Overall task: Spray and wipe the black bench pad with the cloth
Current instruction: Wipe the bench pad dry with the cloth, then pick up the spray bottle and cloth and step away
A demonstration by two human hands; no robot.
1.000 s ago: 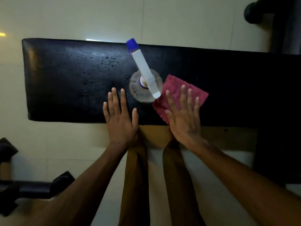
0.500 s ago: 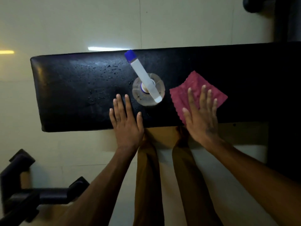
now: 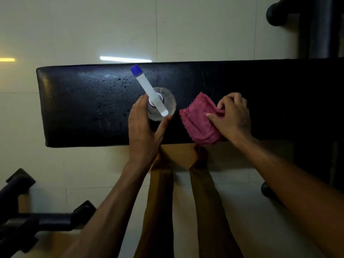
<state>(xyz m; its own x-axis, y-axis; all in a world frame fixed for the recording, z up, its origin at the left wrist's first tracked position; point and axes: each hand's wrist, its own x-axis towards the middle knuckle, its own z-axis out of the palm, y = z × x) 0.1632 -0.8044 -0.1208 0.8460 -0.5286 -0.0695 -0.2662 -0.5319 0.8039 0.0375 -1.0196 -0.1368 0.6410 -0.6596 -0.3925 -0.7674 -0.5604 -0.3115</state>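
Note:
The black bench pad (image 3: 80, 112) runs across the middle of the view, with droplets on its left half. A clear spray bottle (image 3: 168, 101) with a white trigger head and blue nozzle stands upright on the pad. My left hand (image 3: 143, 127) curls around the bottle's near-left side, thumb and fingers touching it. To the right lies a pink cloth (image 3: 197, 121), bunched and folded. My right hand (image 3: 232, 116) pinches the cloth's right part between thumb and fingers.
Pale tiled floor (image 3: 111, 25) surrounds the bench. Dark gym equipment bars (image 3: 37, 222) lie at lower left, and a dark frame with a padded roller (image 3: 275, 13) stands at upper right. My legs in brown trousers (image 3: 162, 202) stand against the pad's near edge.
Both hands lay flat before. My left hand has moved up and wrapped around the bottle. My right hand has closed on the cloth and bunched it.

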